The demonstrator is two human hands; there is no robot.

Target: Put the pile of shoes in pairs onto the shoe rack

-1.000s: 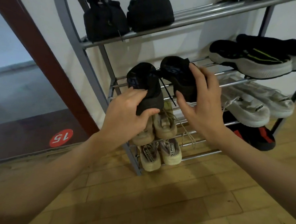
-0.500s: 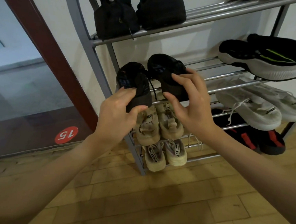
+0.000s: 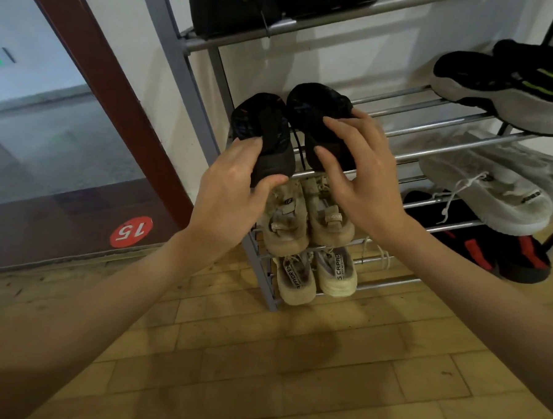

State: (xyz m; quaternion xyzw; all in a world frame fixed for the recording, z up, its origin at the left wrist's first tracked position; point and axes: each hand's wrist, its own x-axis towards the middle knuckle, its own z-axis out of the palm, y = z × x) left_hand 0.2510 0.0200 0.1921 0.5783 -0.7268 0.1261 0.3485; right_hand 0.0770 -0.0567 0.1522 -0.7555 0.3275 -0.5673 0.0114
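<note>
While my left hand (image 3: 228,190) grips the heel of one black shoe (image 3: 266,135), thumb curled under it, my right hand (image 3: 363,175) rests with fingers spread and relaxed against its partner (image 3: 318,118) — two black shoes side by side on the shoe rack (image 3: 432,151), second shelf from the top; below them I count two tan shoes (image 3: 306,220), then two cream shoes (image 3: 316,275); right side — two white shoes (image 3: 494,192).

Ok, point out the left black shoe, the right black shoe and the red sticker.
left black shoe (image 3: 266,125), head view, upper.
right black shoe (image 3: 315,112), head view, upper.
red sticker (image 3: 130,232), head view, centre.
</note>
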